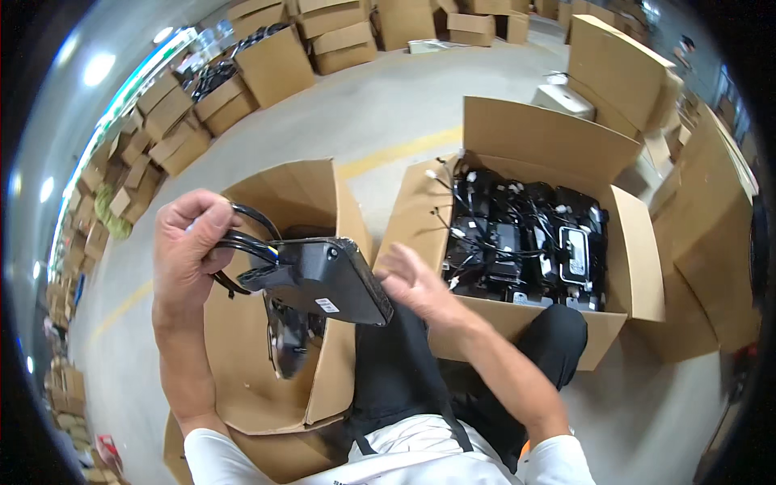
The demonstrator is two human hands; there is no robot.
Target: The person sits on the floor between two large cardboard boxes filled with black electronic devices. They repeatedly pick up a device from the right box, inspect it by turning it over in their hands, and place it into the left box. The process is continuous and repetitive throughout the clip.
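My left hand (198,234) is closed round a bundle of black cables (252,246). From the cables hangs a flat black plastic housing (323,283) with a small white label, tilted, over the right side of an open cardboard box (242,356). Just right of the housing is my right hand (412,283), fingers apart and holding nothing; whether its fingertips touch the edge I cannot tell. Inside the left box lies another dark shiny part (287,343), partly hidden by the held housing.
An open cardboard box (630,242) on the right holds several black housings (505,242) with wires and white connectors. Tall cardboard (695,234) stands at the far right, with a white box (563,101) behind. Many cartons (339,48) line the back and left. A yellow line (404,152) crosses the floor.
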